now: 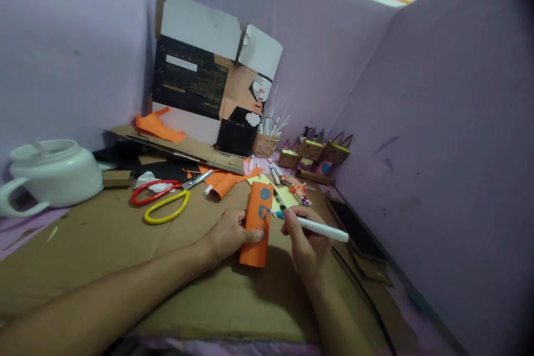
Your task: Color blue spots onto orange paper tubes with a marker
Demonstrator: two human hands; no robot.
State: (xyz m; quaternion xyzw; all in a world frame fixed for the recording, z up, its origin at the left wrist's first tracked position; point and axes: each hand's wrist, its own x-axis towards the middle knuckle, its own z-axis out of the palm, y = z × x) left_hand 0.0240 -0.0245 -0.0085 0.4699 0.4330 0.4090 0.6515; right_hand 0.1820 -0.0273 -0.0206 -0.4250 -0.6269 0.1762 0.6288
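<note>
An orange paper tube [254, 253] stands out over the cardboard mat [200, 295], with filled blue circles on its upper part and a circle outline lower down. My left hand [229, 235] grips it from the left, thumb across its front. In my right hand [306, 239] is a white marker [323, 228], whose blue tip end touches or nearly touches the tube at the second circle. Behind the hands lie scissors [167, 210] with one red and one yellow handle, and scraps of orange paper [225, 183].
A white pot [62, 172] stands at the left. Farther back are an unfolded box [189, 78], a basket of markers [265, 144] and small cardboard figures [311, 150]. A black cable [361, 286] and a dark phone-like slab [356, 225] lie at the right, near the wall.
</note>
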